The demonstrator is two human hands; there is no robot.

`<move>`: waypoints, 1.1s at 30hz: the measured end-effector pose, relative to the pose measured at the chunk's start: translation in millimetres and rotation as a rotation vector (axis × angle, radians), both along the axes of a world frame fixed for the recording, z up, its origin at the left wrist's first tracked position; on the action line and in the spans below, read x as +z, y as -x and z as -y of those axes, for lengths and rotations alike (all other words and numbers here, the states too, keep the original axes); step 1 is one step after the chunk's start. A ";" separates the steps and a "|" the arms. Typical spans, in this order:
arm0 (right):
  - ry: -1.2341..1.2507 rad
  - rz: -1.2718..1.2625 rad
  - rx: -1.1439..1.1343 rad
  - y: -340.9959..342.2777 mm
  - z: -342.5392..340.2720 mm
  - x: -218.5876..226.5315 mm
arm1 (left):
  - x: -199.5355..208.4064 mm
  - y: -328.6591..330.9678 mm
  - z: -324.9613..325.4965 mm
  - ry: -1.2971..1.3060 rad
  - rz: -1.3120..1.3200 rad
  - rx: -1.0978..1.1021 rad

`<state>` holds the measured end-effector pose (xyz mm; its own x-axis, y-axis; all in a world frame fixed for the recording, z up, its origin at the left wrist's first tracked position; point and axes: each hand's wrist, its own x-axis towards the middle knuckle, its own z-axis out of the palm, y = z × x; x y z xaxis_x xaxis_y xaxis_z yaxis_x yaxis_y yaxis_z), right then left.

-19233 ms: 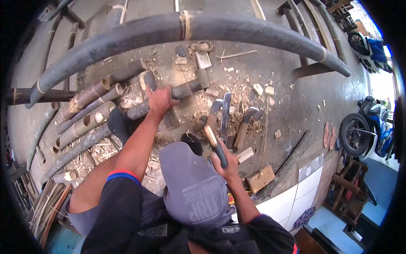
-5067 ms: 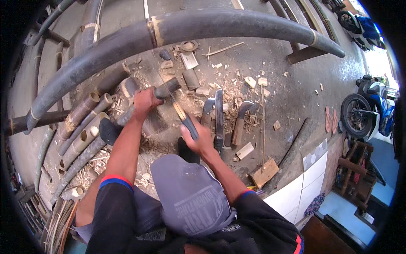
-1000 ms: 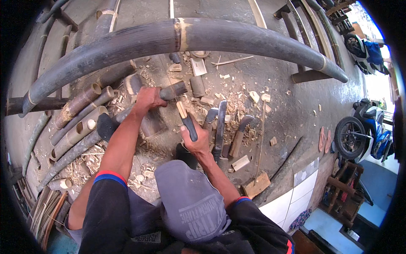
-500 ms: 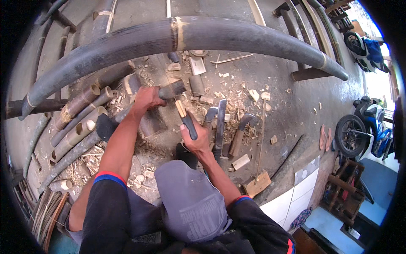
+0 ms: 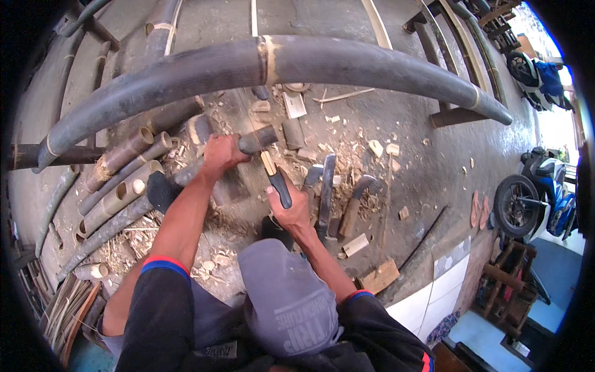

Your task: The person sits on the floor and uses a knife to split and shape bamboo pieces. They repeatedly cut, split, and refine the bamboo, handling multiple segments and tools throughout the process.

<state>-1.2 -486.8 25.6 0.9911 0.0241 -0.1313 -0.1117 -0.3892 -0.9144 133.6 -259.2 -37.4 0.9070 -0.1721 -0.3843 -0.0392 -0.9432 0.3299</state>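
Note:
My left hand [image 5: 223, 152] is closed around a dark bamboo pole [image 5: 258, 140] near its cut end. The pole seems to run back under my wrist toward the lower left, past a dark-covered foot [image 5: 161, 191]. In my right hand [image 5: 291, 204] is a tool with a black and tan handle [image 5: 279, 186], its tan end close to the pole. A thin line stretches beyond that end; I cannot tell if it is a blade edge-on. Right of this hand lie a long-bladed machete [image 5: 326, 192] and a curved blade with a wooden handle [image 5: 351, 214].
A thick bamboo rail [image 5: 186, 71] arches across the space ahead. Cut bamboo tubes [image 5: 118, 201] lie at left, and chips and shavings [image 5: 365, 167] litter the floor. A wooden block [image 5: 379, 279] sits at lower right. Sandals [image 5: 480, 209] and a motorbike [image 5: 520, 201] are farther right.
The whole view has shifted slightly, with the scene a little lower and to the right. Both hands keep their grips, and the tool stays close to the pole.

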 end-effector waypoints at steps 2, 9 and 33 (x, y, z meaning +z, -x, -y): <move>0.008 -0.011 0.025 16.2 10.4 -0.2 | -1.1 3.5 3.4 0.009 0.036 0.006; 0.097 -0.048 0.072 107.6 64.4 21.3 | 8.5 14.8 10.7 -0.093 0.087 0.044; 0.034 -0.145 0.060 9.2 8.4 2.0 | 0.2 27.2 20.7 -0.118 0.248 0.095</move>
<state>-10.3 -495.2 27.6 0.9585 0.0756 -0.2749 -0.2174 -0.4299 -0.8763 106.4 -279.9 -37.2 0.9857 -0.0497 -0.1608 -0.0151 -0.9777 0.2095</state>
